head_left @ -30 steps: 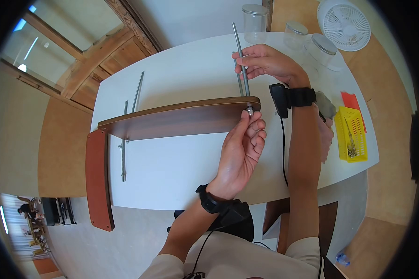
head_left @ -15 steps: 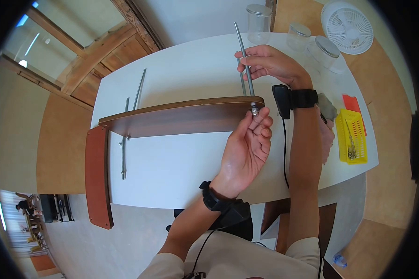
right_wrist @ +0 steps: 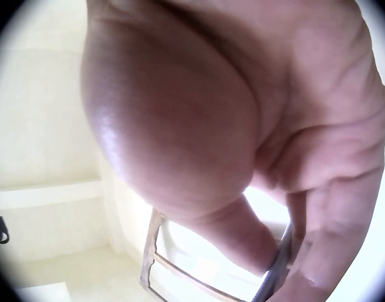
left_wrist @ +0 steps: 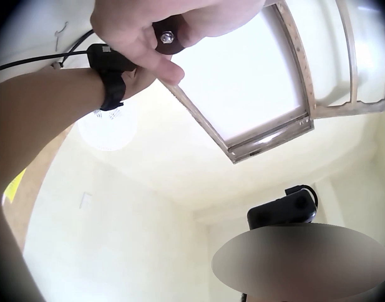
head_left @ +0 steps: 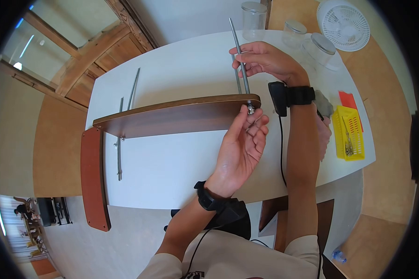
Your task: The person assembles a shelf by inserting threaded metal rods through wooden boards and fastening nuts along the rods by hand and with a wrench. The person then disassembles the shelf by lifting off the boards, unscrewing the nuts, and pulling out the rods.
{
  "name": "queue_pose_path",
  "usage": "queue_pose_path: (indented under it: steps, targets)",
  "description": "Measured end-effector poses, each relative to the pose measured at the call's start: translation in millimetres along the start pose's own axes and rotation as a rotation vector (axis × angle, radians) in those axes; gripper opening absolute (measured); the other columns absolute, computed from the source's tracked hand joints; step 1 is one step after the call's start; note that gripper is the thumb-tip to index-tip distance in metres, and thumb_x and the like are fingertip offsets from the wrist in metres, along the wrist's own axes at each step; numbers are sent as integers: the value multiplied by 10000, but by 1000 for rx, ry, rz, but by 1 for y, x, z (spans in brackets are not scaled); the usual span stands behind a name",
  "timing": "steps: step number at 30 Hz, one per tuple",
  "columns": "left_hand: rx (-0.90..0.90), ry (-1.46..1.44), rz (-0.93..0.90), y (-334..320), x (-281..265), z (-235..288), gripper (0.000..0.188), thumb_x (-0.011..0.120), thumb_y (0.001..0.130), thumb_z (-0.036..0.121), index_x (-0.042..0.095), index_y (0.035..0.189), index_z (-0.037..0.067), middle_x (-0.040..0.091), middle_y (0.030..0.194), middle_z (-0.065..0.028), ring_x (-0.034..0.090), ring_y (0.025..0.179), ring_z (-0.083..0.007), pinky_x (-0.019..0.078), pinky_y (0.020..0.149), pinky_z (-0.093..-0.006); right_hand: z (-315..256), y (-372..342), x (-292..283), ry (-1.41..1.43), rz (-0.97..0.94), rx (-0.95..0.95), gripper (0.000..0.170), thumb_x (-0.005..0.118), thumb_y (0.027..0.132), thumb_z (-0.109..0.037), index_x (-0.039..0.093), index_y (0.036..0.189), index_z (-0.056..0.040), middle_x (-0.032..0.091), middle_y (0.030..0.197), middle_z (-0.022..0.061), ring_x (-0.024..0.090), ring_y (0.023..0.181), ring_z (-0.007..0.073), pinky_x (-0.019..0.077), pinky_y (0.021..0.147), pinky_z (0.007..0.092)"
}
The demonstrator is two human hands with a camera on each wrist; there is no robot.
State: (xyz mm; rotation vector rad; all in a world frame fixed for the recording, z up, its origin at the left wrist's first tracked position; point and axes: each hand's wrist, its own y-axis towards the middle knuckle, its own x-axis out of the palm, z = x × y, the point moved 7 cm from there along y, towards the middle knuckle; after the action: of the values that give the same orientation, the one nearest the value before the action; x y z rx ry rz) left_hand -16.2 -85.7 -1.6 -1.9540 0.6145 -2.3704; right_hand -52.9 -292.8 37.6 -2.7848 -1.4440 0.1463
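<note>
A dark brown board [head_left: 172, 116] stands on its long edge across the white table, with metal rods passing through both ends. At its right end the left hand [head_left: 237, 156] has thumb and fingers at a small metal nut [head_left: 251, 110] on the near face. In the left wrist view the nut [left_wrist: 167, 38] sits between the left hand's [left_wrist: 158, 28] fingers. Behind the board, the right hand [head_left: 270, 61] pinches an upright metal rod [head_left: 241, 58]. The right wrist view shows the right hand [right_wrist: 243, 126] close up, its fingers round the threaded rod [right_wrist: 277, 270].
A reddish-brown board [head_left: 93, 179] lies at the left table edge, beside rods [head_left: 119, 160] through the dark board's left end. Lidded clear jars [head_left: 253, 23] and a white fan [head_left: 343, 25] stand at the back right. A yellow basket [head_left: 356, 151] with metal parts is at right.
The left hand's fingers have shifted slightly around the nut. The right hand stays on the rod. The head view has moved a little.
</note>
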Motion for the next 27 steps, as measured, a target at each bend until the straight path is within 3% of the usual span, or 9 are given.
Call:
queue_pose_path:
  steps: [3, 5, 9, 11, 15, 21, 27]
  targets:
    - [-8, -137, -78, 3, -6, 0, 336, 494, 1110, 276, 584, 1256, -13, 602, 1074, -51, 655, 834, -110, 616, 754, -197, -1, -1, 0, -9, 7, 6, 474, 627, 1037, -292, 551, 1410, -9, 697, 1118, 55, 702, 943, 140, 566, 874, 282]
    - [-33, -126, -141, 3, -1, -3, 322, 589, 1069, 307, 612, 1215, 20, 647, 1018, -48, 667, 870, -101, 599, 757, -177, -2, -2, 0, -9, 5, 6, 478, 627, 1038, -293, 548, 1413, -8, 696, 1119, 56, 702, 942, 140, 566, 874, 281]
    - [-27, -59, -121, 1, 4, -3, 295, 613, 1058, 284, 614, 1201, 26, 648, 1031, -47, 661, 865, -77, 599, 756, -167, -2, -1, 1, 8, 4, -7, 482, 624, 1039, -294, 544, 1419, -7, 694, 1122, 57, 700, 940, 137, 564, 876, 283]
    - [-7, -76, -47, -1, 2, -1, 302, 529, 1096, 240, 576, 1249, -16, 606, 1073, -46, 659, 849, -103, 621, 761, -193, -1, -1, 0, -4, 5, -6, 482, 624, 1040, -294, 544, 1420, -9, 694, 1122, 55, 699, 940, 135, 563, 877, 283]
    - [-10, -159, -138, 3, -3, -1, 302, 526, 1097, 239, 588, 1235, -22, 615, 1081, -53, 666, 858, -107, 623, 769, -200, -1, 0, 1, -8, 3, -9, 477, 623, 1043, -295, 544, 1423, -17, 693, 1117, 46, 695, 937, 130, 560, 877, 284]
    - [-2, -54, -37, -1, 2, 1, 287, 513, 1102, 242, 572, 1214, -16, 610, 1049, -55, 671, 855, -114, 626, 755, -205, -1, 0, 1, -18, 1, -14, 475, 620, 1045, -295, 544, 1423, -17, 691, 1111, 36, 693, 937, 125, 559, 875, 280]
    - [-60, -236, -159, 0, 4, -3, 282, 462, 1121, 243, 545, 1230, -4, 588, 1064, -42, 621, 834, -109, 598, 748, -206, -1, 2, 2, -10, 0, -7, 470, 617, 1045, -277, 546, 1421, -5, 682, 1088, 32, 681, 930, 117, 558, 867, 276]
